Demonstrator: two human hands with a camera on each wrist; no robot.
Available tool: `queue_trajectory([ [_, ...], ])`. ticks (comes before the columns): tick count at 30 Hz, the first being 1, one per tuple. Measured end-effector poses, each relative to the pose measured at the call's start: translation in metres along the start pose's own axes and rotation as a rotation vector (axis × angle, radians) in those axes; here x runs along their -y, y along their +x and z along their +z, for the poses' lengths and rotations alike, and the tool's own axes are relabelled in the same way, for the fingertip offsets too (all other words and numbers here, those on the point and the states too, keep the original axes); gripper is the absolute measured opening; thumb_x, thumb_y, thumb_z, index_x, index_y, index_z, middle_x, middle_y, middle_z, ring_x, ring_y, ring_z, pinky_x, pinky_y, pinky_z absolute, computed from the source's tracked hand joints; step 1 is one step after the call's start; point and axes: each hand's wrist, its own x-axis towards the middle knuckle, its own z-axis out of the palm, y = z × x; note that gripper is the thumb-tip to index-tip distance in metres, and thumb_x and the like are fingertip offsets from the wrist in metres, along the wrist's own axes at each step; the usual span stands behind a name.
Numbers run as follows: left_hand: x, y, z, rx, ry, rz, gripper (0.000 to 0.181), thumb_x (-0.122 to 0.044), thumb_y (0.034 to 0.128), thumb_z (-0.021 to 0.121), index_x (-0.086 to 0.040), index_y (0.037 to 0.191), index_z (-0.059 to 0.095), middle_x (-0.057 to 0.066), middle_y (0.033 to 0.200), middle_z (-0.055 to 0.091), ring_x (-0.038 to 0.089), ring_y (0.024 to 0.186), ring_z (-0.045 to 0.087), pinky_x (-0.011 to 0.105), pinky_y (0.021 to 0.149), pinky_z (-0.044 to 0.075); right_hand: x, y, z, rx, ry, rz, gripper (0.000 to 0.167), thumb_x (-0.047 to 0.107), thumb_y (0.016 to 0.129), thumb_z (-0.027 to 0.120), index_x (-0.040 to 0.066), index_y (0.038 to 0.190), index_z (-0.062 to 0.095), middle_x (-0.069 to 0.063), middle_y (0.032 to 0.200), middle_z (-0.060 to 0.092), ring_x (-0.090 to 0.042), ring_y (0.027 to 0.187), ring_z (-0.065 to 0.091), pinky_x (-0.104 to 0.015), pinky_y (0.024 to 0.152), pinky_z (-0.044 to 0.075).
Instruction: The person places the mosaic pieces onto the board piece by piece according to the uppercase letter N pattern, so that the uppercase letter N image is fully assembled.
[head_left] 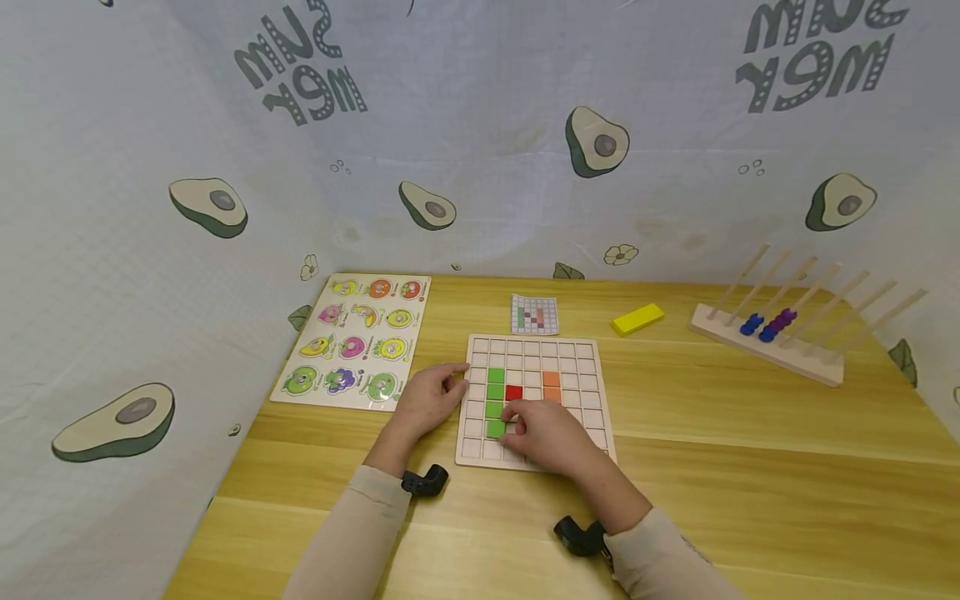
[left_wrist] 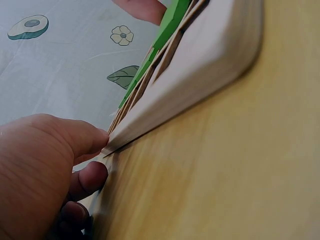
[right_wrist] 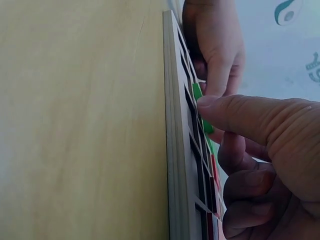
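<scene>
A wooden grid board (head_left: 536, 350) lies on the table with a column of green squares, a red tile (head_left: 513, 392) and orange tiles (head_left: 551, 380) in it. At the nearest end of that column my right hand (head_left: 551, 433) pinches a green tile (right_wrist: 196, 91) between thumb and fingers. The tile (left_wrist: 172, 22) stands slightly proud of the board in the left wrist view. My left hand (head_left: 431, 400) rests its fingertips against the board's left edge; its remaining fingers are loosely bent. Part of the board's lower right is hidden beneath my right hand.
Behind the board lies a small pattern card (head_left: 534, 305), with a yellow block (head_left: 637, 319) to its right. A fruit picture board (head_left: 352, 392) is on the left. At the right stands a wooden peg rack (head_left: 795, 361) with blue and purple beads. A printed curtain (head_left: 495, 167) hangs behind.
</scene>
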Motion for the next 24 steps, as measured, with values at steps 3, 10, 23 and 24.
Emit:
queue_trajectory([
  [3,0.000,0.000,0.000,0.000,-0.004,0.004,0.035,-0.029,0.1007,0.064,-0.017,0.133,0.069,-0.004,0.080,0.060,0.012,0.071,0.052,0.028,0.066,0.044,0.000,0.002,0.002,0.004,-0.002,0.001,0.015,0.021,0.086,0.080,0.015,0.099,0.074,0.008,0.066,0.052,-0.009,0.062,0.047,-0.024,0.060,0.037],
  [10,-0.001,0.000,0.000,0.001,-0.001,0.007,0.034,-0.029,0.1007,0.063,-0.018,0.133,0.070,-0.004,0.080,0.060,0.011,0.071,0.052,0.028,0.066,0.043,0.001,0.003,0.002,0.003,-0.004,0.000,0.016,0.021,0.086,0.080,0.016,0.100,0.074,0.008,0.066,0.053,-0.008,0.062,0.047,-0.024,0.060,0.038],
  [23,-0.003,-0.001,0.001,-0.003,0.012,0.011,0.035,-0.029,0.1004,0.063,-0.017,0.133,0.069,-0.004,0.080,0.061,0.011,0.070,0.051,0.027,0.065,0.043,-0.020,-0.013,-0.025,-0.005,-0.002,0.083,0.021,0.024,0.089,0.079,0.016,0.106,0.073,0.006,0.068,0.054,-0.012,0.063,0.048,-0.027,0.060,0.037],
  [24,-0.003,-0.002,0.001,-0.002,0.010,0.009,0.035,-0.029,0.1004,0.064,-0.017,0.133,0.069,-0.004,0.080,0.061,0.011,0.070,0.052,0.027,0.065,0.043,-0.025,-0.015,-0.031,-0.006,-0.012,0.092,0.022,0.025,0.089,0.078,0.015,0.108,0.073,0.005,0.069,0.054,-0.012,0.063,0.047,-0.027,0.060,0.037],
])
